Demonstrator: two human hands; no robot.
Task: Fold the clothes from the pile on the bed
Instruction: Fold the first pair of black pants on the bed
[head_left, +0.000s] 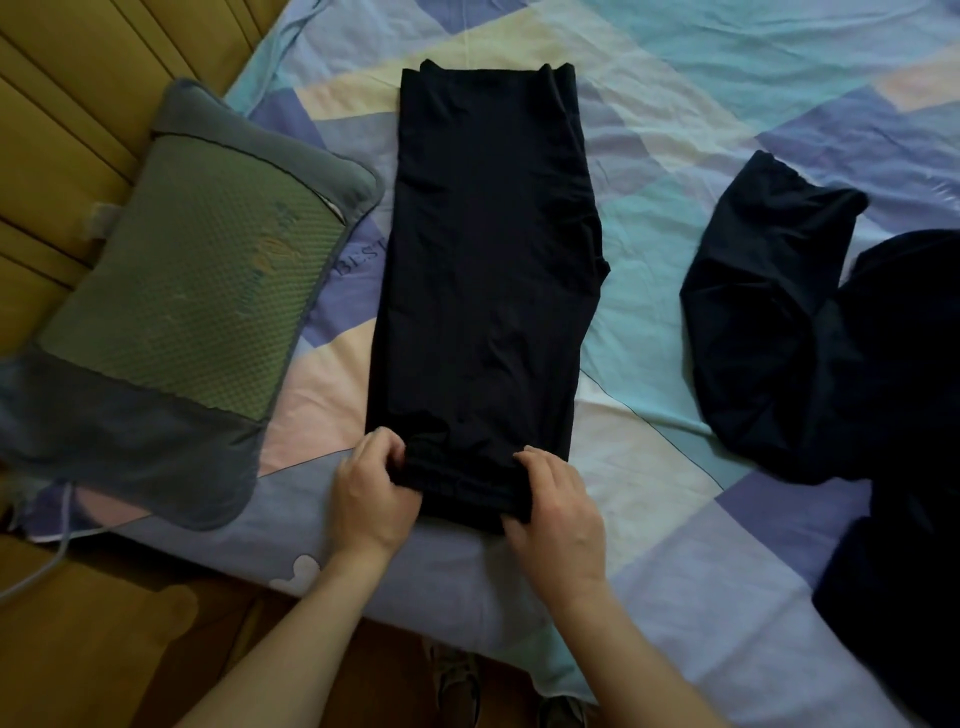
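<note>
Both forearms come in from the bottom edge, bare, angled up toward the near edge of the bed. Left hand (370, 491) is knuckles-up, fingers curled over the near-left corner of the dark garment (488, 249), thumb tucked toward the fabric, pinching the rolled or folded near hem. Right hand (558, 506) mirrors it at the near-right corner, fingers bent over the top of the hem, thumb under the edge, gripping the cloth. The hands sit close together with only the width of the hem between them. The garment is black, already folded into a long narrow strip, lying flat and running straight away from the hands toward the far side of the bed; its near end is bunched up a little where the hands hold it, far end squared off. It rests on the bedsheet (675, 130), a patchwork of blue, lilac, pale yellow and pink blocks. Right of the strip, well apart from it, lies a loose heap of dark clothes (779, 312), crumpled, spilling to the right edge of the view. Left of the strip, just beside it, a pillow (182, 291) with a green textured centre and grey border lies tilted, partly off the sheet. A yellow-brown slatted surface (67, 104) is behind the pillow. A white cable (49, 558) trails near the pillow's lower corner. Shoes (457, 680) are visible on the floor between the forearms, blurred.
</note>
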